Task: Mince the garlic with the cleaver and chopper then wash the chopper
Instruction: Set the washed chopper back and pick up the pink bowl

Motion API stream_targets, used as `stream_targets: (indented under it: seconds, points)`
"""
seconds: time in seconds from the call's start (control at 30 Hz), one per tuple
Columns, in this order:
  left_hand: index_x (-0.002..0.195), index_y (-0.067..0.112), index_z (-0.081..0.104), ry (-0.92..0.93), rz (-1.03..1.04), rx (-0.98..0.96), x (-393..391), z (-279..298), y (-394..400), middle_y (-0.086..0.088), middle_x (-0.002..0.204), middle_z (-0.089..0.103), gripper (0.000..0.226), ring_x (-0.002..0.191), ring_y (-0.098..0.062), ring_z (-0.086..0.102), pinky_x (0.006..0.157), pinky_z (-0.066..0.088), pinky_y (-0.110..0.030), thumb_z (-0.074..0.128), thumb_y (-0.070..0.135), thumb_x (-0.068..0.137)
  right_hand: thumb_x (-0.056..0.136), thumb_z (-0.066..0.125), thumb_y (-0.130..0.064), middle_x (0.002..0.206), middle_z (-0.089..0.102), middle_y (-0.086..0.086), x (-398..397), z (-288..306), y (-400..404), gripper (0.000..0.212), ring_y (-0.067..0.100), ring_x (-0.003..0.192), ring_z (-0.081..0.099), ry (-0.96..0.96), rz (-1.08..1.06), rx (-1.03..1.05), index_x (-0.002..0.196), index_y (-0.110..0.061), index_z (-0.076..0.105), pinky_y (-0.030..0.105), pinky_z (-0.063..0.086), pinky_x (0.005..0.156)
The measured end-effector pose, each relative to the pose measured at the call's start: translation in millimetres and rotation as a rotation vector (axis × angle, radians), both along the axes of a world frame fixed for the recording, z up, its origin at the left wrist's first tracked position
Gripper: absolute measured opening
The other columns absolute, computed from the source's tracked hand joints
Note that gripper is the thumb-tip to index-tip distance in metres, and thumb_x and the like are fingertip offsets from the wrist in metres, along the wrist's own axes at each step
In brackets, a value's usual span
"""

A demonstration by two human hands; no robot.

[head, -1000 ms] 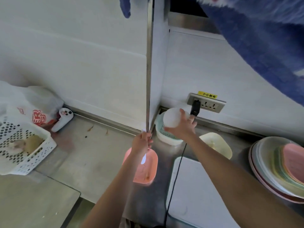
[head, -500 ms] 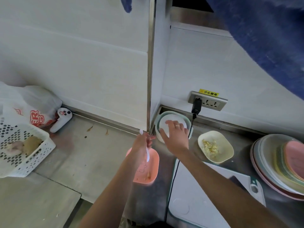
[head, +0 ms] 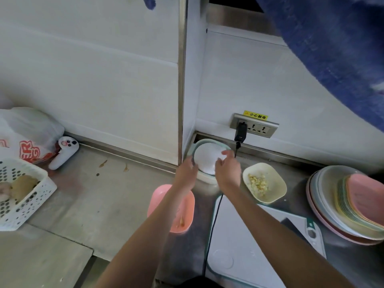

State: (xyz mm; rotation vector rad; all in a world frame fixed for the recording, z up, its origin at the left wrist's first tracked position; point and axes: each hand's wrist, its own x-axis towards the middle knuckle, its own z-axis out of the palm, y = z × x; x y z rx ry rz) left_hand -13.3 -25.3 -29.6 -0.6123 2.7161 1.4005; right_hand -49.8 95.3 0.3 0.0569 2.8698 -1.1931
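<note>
Both hands meet at the chopper [head: 205,157]: left hand [head: 186,171] grips its rim, right hand [head: 227,170] rests straight-fingered on top; steady it evenly.

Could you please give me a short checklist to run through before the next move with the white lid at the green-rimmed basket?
1. Right hand on white lid: ok, fingers rest on its edge.
2. Left hand at the green-rimmed basket: ok; grip cannot tell.
3. Lid seated level: cannot tell.
4. Minced garlic safe in the cream dish: ok, beside the hands.
5. Black cable clear of arms: not ok, it runs under the right wrist.
6. Chopper washed: cannot tell.
</note>
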Motion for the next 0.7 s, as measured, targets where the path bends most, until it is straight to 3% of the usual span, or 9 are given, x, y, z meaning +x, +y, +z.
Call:
stream_targets:
  seconds: [0.1,0.2,0.3,0.4,0.47,0.53,0.6,0.7]
  points:
    - [0.152,0.031,0.014,-0.057,-0.384,-0.384,12.2,-22.4,2.7,-0.005,0.161,0.009,0.065,0.147,-0.025,0.010,0.118,0.014,-0.042,0.044,0.017,0.096,0.097,0.040,-0.011,0.106,0.064,0.016,-20.8,-4.3,10.9,0.026,0.036,0.099,0.061,-0.071,-0.024,0.204,0.123,-0.007,0.044,0.034,0.043,0.070]
    - [0.151,0.037,-0.008,-0.153,-0.476,-0.456,17.1,-31.2,5.0,0.000,0.159,-0.019,0.083,0.147,-0.020,-0.012,0.120,0.004,-0.046,0.048,0.013,0.095,0.099,0.035,-0.008,0.113,0.063,0.016,-31.7,-11.4,12.0,0.028,0.034,0.104,0.061,-0.200,-0.004,0.395,0.122,-0.004,0.050,0.033,0.044,0.074]
    - [0.150,0.039,-0.012,-0.157,-0.465,-0.513,15.9,-31.4,4.8,-0.001,0.158,-0.022,0.091,0.147,-0.017,-0.013,0.119,0.009,-0.042,0.048,0.003,0.091,0.098,0.037,-0.008,0.118,0.063,0.013,-32.7,-14.5,11.8,0.031,0.029,0.108,0.061,-0.272,0.085,0.551,0.122,-0.006,0.056,0.032,0.046,0.077]
    - [0.148,0.042,-0.014,-0.157,-0.429,-0.542,13.7,-30.6,7.8,0.000,0.158,-0.023,0.095,0.148,-0.017,-0.012,0.118,0.015,-0.041,0.047,0.001,0.089,0.098,0.033,-0.013,0.146,0.040,0.009,-35.6,-17.9,8.9,0.049,0.028,0.125,0.049,-0.377,0.173,0.561,0.147,-0.008,0.027,0.038,0.045,0.089]
    - [0.148,0.041,-0.015,-0.147,-0.403,-0.563,14.7,-31.0,13.2,-0.001,0.158,-0.023,0.096,0.148,-0.018,-0.011,0.117,0.017,-0.039,0.047,0.000,0.087,0.100,0.029,-0.021,0.150,0.033,0.010,-36.0,-18.6,6.2,0.054,0.030,0.126,0.047,-0.395,0.177,0.523,0.150,-0.010,0.013,0.042,0.044,0.090]
    - [0.149,0.039,-0.016,-0.131,-0.379,-0.590,14.5,-31.7,17.6,-0.003,0.158,-0.022,0.097,0.148,-0.020,-0.010,0.115,0.021,-0.037,0.047,-0.001,0.087,0.100,0.031,-0.024,0.139,0.044,0.014,-32.4,-21.0,4.9,0.050,0.032,0.121,0.049,-0.307,0.081,0.423,0.147,-0.011,0.019,0.041,0.044,0.089]
    - [0.149,0.039,-0.016,-0.120,-0.359,-0.597,12.8,-34.0,19.8,-0.004,0.158,-0.022,0.097,0.148,-0.021,-0.010,0.113,0.025,-0.037,0.048,-0.001,0.088,0.097,0.036,-0.014,0.137,0.044,0.014,-26.4,-23.4,3.9,0.047,0.031,0.122,0.044,-0.222,0.005,0.382,0.143,-0.011,0.027,0.040,0.044,0.089]
    - [0.148,0.039,-0.016,-0.119,-0.345,-0.616,10.6,-37.6,21.4,-0.005,0.159,-0.022,0.094,0.148,-0.021,-0.011,0.112,0.028,-0.035,0.050,0.002,0.092,0.095,0.037,-0.009,0.152,0.030,0.007,-9.9,-29.5,3.8,0.061,0.031,0.129,0.030,-0.246,0.099,0.521,0.150,-0.012,0.012,0.039,0.037,0.098]
